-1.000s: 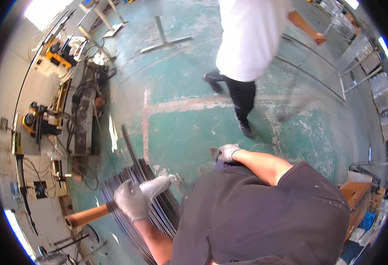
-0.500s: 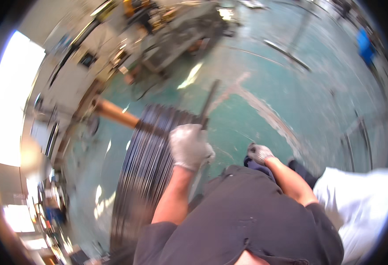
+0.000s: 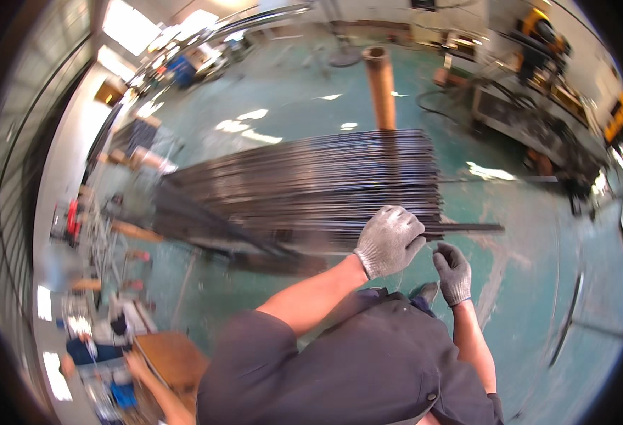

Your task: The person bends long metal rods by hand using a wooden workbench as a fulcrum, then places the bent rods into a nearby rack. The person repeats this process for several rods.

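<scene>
A wide stack of long dark metal bars (image 3: 290, 170) lies in front of me, its right ends roughly even and its left end blurred. My left hand (image 3: 391, 242), in a pale grey knit glove, is closed at the near right corner of the stack. From beside its fingers a dark metal bar (image 3: 473, 228) juts out to the right, past the other ends; the grip itself is partly hidden. Just below that bar is my right hand (image 3: 455, 275), gloved too, its fingers curved and apart from the thumb with nothing visible between them.
An orange-brown tube (image 3: 380, 88) stands up at the stack's far side. Machinery on a grey bench (image 3: 531, 120) is at the far right. Lower left, another person's forearm (image 3: 157, 388) reaches beside a brown tabletop (image 3: 173, 358). A thin dark bar (image 3: 568, 319) lies on the green floor, right.
The view has swung left, so the stack now runs across the picture. My right hand has come up close to my left, which stays at the jutting bar.
</scene>
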`<state>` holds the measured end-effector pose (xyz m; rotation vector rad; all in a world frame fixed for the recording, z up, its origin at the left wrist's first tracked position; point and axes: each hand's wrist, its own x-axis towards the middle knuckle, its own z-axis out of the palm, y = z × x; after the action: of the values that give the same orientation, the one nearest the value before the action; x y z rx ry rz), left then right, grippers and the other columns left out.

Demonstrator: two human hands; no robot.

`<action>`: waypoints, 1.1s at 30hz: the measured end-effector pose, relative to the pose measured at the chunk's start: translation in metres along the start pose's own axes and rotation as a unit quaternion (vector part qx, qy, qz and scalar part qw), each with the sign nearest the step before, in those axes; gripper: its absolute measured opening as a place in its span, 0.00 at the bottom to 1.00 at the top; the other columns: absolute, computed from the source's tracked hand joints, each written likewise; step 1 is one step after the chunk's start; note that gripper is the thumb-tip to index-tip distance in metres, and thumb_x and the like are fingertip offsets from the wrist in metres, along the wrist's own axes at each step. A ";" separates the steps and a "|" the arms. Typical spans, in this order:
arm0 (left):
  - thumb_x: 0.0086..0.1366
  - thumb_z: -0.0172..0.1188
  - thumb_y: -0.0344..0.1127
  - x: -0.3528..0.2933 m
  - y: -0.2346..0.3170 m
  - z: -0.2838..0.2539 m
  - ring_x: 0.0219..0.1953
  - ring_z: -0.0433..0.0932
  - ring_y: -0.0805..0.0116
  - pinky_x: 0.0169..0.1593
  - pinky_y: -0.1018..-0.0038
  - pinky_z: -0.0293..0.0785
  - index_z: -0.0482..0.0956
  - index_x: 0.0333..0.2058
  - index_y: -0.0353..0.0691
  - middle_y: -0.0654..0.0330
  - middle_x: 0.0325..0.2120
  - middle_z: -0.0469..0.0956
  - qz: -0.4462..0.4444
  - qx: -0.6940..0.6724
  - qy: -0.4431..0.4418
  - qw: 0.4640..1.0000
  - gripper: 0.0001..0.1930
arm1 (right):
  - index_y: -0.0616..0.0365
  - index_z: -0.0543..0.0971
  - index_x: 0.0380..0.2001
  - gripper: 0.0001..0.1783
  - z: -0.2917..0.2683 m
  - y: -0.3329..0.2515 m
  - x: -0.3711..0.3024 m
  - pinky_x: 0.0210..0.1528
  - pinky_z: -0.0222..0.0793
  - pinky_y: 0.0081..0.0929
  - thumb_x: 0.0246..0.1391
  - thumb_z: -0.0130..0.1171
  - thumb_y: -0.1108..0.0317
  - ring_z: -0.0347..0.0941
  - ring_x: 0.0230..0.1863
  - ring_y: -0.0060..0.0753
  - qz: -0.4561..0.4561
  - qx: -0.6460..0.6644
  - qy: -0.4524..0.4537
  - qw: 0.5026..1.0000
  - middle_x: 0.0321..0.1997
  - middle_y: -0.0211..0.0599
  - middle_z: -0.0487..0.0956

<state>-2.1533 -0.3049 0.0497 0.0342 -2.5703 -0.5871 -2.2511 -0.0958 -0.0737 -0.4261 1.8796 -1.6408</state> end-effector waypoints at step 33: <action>0.69 0.58 0.43 -0.323 0.278 0.217 0.50 0.84 0.45 0.55 0.56 0.79 0.87 0.46 0.45 0.48 0.44 0.87 -0.814 -0.054 0.316 0.485 0.14 | 0.64 0.76 0.65 0.29 0.075 -0.047 0.087 0.72 0.67 0.36 0.59 0.49 0.79 0.77 0.64 0.41 -0.278 -0.016 -0.337 0.899 0.64 0.44 0.81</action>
<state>-1.9507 0.0771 -0.1561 2.2629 -0.9758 -0.9682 -2.2775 -0.2152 -0.0522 -1.4462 1.3063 -1.4980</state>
